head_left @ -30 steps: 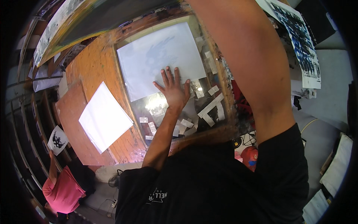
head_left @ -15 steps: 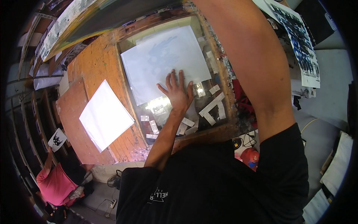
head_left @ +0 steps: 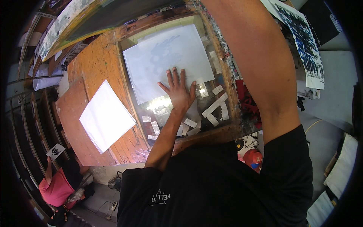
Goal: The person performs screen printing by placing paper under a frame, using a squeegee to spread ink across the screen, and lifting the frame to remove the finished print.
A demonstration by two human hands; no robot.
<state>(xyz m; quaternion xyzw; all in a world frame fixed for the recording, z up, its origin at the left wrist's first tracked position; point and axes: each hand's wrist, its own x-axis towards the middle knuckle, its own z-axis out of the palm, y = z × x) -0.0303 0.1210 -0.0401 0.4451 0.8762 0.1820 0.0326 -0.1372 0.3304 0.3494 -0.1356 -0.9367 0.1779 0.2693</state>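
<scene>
My left hand lies flat, fingers spread, on the near edge of a stack of white paper sheets. A faint grey-blue figure shows in the top sheet. Under the paper is a glass panel set in a wooden frame, with several short strips of tape stuck to it near me. My right arm reaches up past the top edge of the picture, so its hand is out of sight. At the upper left a framed screen is tilted up above the table.
Another pile of white sheets lies on the wooden tabletop to the left. A person in a pink top holds a printed sheet by the racks. A print with dark blue marks hangs at the upper right.
My left hand has shifted very slightly away from me and stays flat on the paper. The person at the lower left has moved their printed sheet slightly down and left.
</scene>
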